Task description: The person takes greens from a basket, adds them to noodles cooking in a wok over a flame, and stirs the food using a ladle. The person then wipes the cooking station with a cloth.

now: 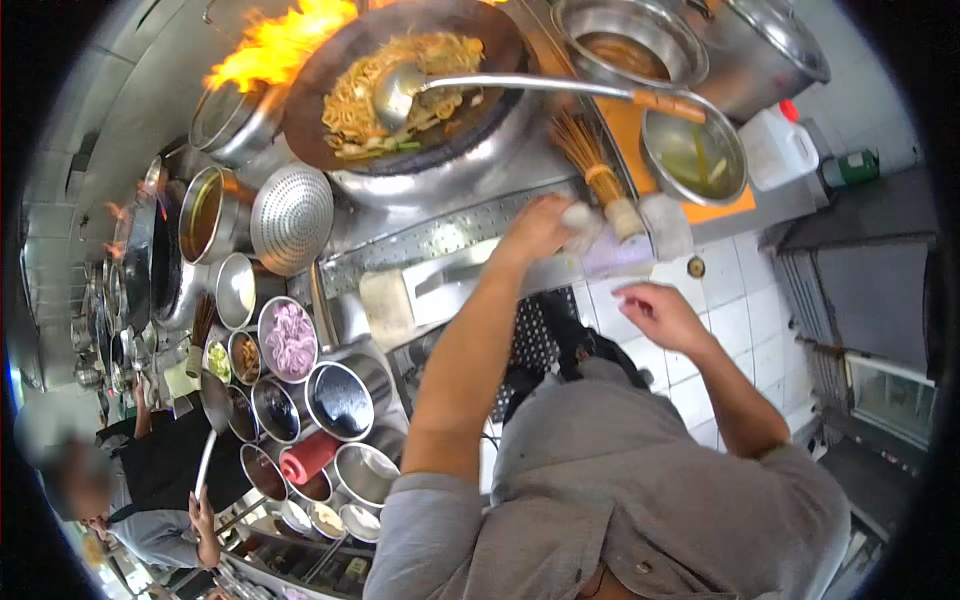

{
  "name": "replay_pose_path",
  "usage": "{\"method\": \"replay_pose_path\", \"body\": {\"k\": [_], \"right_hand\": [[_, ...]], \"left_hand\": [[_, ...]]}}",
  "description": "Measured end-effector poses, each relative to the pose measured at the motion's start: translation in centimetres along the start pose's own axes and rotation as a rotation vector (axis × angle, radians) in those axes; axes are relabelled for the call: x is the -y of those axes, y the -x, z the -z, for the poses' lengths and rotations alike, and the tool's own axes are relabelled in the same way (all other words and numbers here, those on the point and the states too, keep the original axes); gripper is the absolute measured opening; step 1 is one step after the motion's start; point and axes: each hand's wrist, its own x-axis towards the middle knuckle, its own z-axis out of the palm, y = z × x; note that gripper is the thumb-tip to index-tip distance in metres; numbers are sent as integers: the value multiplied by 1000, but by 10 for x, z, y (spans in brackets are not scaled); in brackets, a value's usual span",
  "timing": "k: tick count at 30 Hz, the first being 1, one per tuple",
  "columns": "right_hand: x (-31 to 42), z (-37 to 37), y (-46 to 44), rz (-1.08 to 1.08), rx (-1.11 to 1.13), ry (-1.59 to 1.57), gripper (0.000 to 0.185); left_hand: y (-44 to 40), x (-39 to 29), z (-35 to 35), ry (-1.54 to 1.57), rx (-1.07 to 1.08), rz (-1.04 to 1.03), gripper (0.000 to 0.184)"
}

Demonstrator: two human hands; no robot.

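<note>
My left hand (pixel 538 228) is at the steel counter's front edge, its fingers closed around a pale, crumpled cloth (pixel 577 216); motion blurs them slightly. Just beyond it lies a bamboo wok brush (pixel 600 182). In front of my body, over the tiled floor, hangs my right hand (pixel 660 316), fingers loosely bent and apart, nothing in them. A large wok (pixel 305 125) holds noodles (pixel 355 100) with greens. The ladle (pixel 398 92) rests with its bowl on the noodles and its wooden handle towards a steel bowl (pixel 735 150).
Tall flames (pixel 285 45) rise behind the wok. A perforated strainer (pixel 292 220) leans left of it. Several ingredient pots, one with sliced onion (pixel 290 340), stand to my left beside a red bottle (pixel 308 457). A co-worker (pixel 150 520) stands farther left. A white jug (pixel 780 150) sits right.
</note>
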Motion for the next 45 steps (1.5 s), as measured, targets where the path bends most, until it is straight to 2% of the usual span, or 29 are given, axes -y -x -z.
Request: {"method": "replay_pose_path", "body": {"k": [1,3,5,6,7,8,9,11,13,17,19,20,21,23,24,25,27,29,31,33,34,35,36,39,41,42,43,44,45], "right_hand": [[-3,-3,-1,5,28,42,23],[5,1,-3,80,-36,-86,23],[-9,8,7,-116,-22,-198,22],[-23,8,14,-88,-82,-254,22],[-24,14,23,-151,-81,-244,22],[-32,15,30,-179,-77,-207,23],[-39,12,37,-207,-80,-175,23],[-48,-2,48,-220,-63,-239,23],[-48,-14,52,-202,-57,-265,23],[-23,-18,54,-185,13,-165,23],[-17,-17,54,-191,6,-153,23],[-16,-17,55,-196,-8,-154,23],[-15,-17,58,-204,-21,-153,23],[-18,-19,64,-206,-27,-145,23],[-19,-20,66,-204,-40,-144,23],[-17,-17,71,-155,-67,-104,23],[-16,-7,85,-195,-118,-120,22],[-31,-3,101,-264,-181,-173,22],[-54,-10,113,-314,-236,-221,22],[-61,-17,111,-374,-186,-258,22],[-59,-23,104,-350,-171,-265,22],[-55,-27,97,-323,-153,-266,22],[-51,-28,87,-291,-137,-261,22],[-27,-33,51,-190,-42,-259,24],[-11,-30,32,-93,-3,-185,24],[-7,-27,26,-55,11,-146,24],[-5,-25,24,-59,7,-164,25],[-4,-23,24,-66,5,-181,25],[-5,-20,23,-74,-1,-200,25]], "left_hand": [[-1,-4,-23,-36,-189,-55,36],[6,-21,-11,57,-334,119,35],[46,-14,39,-35,-494,420,30],[81,-17,70,-152,-579,742,29],[124,-33,105,52,-684,650,33],[164,-23,117,46,-769,804,35],[208,-1,105,250,-994,764,34],[250,16,74,329,-1197,921,33],[260,51,18,73,-1177,1002,30],[187,-13,-38,338,-1007,966,29],[137,-37,-75,286,-1023,934,23],[111,-73,-64,331,-887,856,21],[88,-90,-76,298,-836,935,22],[54,-86,-126,61,-730,644,26],[46,-95,-130,43,-678,601,25],[42,-109,-126,25,-625,552,24],[70,-111,-95,278,-627,718,22],[121,-69,-48,508,-615,951,34],[166,-14,-28,677,-1017,915,17],[133,-45,-19,548,-757,1122,15],[117,-36,-47,490,-810,973,15],[103,-17,-82,426,-1010,908,15],[96,-49,-66,302,-980,859,19],[107,-78,-41,820,-793,976,22],[129,-79,-49,961,-638,904,37],[140,-99,-27,1005,-586,854,33],[152,-115,6,924,-605,907,36],[165,-120,41,636,-618,1060,37],[183,-91,62,456,-766,899,35]]}}
